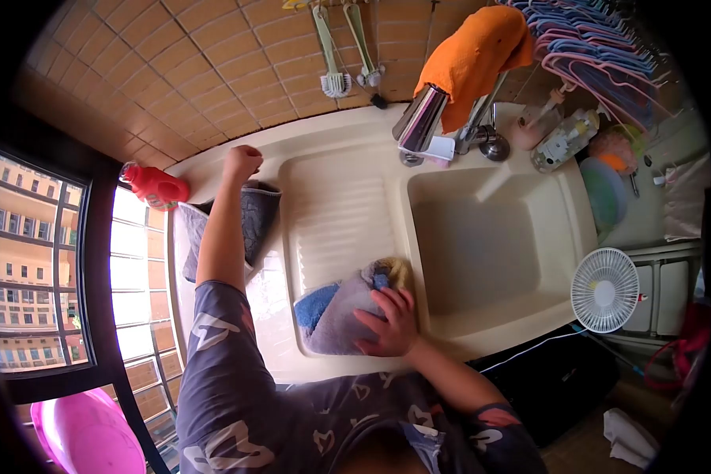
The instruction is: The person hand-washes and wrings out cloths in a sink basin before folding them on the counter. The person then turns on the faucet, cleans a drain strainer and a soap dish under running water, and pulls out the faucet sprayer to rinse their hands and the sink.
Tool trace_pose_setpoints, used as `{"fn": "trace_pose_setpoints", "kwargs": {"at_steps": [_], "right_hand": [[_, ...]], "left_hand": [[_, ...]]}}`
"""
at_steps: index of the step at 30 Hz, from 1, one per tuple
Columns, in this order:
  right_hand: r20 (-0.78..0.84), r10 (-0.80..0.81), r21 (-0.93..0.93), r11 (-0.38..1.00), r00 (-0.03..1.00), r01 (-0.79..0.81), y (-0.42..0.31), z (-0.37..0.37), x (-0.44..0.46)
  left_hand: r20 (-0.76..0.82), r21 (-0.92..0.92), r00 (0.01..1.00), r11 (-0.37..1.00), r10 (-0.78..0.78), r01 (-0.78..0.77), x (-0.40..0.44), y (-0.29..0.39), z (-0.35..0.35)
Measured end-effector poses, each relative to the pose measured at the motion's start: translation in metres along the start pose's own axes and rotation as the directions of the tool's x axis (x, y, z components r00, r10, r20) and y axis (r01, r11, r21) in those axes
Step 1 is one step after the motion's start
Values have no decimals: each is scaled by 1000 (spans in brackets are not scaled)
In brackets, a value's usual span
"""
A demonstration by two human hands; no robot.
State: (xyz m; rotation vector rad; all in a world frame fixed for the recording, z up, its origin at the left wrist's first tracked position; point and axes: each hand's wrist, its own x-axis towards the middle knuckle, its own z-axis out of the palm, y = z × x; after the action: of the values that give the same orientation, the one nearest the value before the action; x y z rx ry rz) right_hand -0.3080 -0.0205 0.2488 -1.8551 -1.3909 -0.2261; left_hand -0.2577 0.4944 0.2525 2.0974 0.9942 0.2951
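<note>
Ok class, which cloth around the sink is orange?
The hanging cloth beside the hangers; the grey cloth and the mauve cloth under the right hand lie on the sink unit.

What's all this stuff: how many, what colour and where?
sink: 1, cream, centre
cloth bundle: 1, grey, blue and yellow, sink's front middle
folded cloth: 1, dark grey, sink's left side
handled bottle: 1, red, sink's left corner
scrub brushes: 2, green and white, tiled wall
tap: 1, silver, sink's back edge
draped cloth: 1, orange, above tap
bottles: 2, pinkish and clear, right of tap
hangers: many, blue and pink, upper right
bowl: 1, green, right of sink
fan: 1, white, right
tub: 1, pink, lower left
window: 1, black-framed, left
left hand: 1, bare, near folded cloth
right hand: 1, bare, on cloth bundle
</note>
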Motion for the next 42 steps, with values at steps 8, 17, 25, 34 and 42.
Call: {"fn": "trace_pose_setpoints", "kwargs": {"at_steps": [8, 17, 25, 34, 42], "right_hand": [[24, 11, -6, 1000, 1000, -11, 2, 0, -2], [44, 21, -10, 1000, 999, -21, 2, 1, -3], [56, 12, -14, 1000, 998, -11, 3, 3, -3], [44, -22, -32, 999, 999, 24, 1, 3, -2], [4, -78, -30, 997, 997, 78, 0, 4, 1]], "left_hand": [[-58, 458, 962, 864, 266, -211, 15, -60, 0], [5, 645, 982, 750, 186, -145, 36, -61, 15], [160, 738, 982, 648, 100, -187, 31, -26, 23], [189, -837, 982, 521, -7, 166, 0, 21, 0], [227, -957, 969, 164, -98, 241, -42, 31, -39]]}}
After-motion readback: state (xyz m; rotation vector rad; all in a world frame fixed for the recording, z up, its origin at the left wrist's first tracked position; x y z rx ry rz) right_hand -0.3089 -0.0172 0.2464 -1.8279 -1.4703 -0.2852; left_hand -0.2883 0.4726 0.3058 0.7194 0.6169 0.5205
